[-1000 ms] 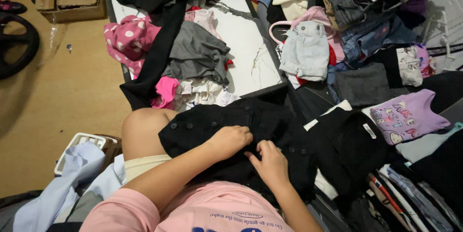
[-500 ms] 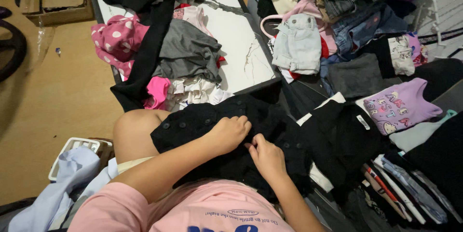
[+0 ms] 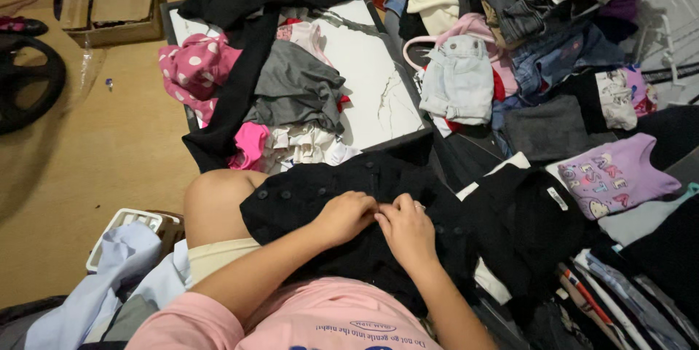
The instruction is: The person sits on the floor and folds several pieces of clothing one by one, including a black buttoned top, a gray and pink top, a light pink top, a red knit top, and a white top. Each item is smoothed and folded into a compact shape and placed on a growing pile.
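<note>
Black buttoned woollen coat (image 3: 342, 190) spread across lap, near centre; left hand (image 3: 344, 217) and right hand (image 3: 408, 228) both pinching its front edge. Likely soft, heavy, floppy; best gripped along button placket.

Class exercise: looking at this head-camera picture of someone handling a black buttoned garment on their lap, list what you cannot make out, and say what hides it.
- Fingertips of the left hand and right hand: curled into the black garment, so what they pinch is hidden.
- Most of the white tabletop: covered by piled clothes.
- The black ring on the floor: cut off by the left edge.
</note>
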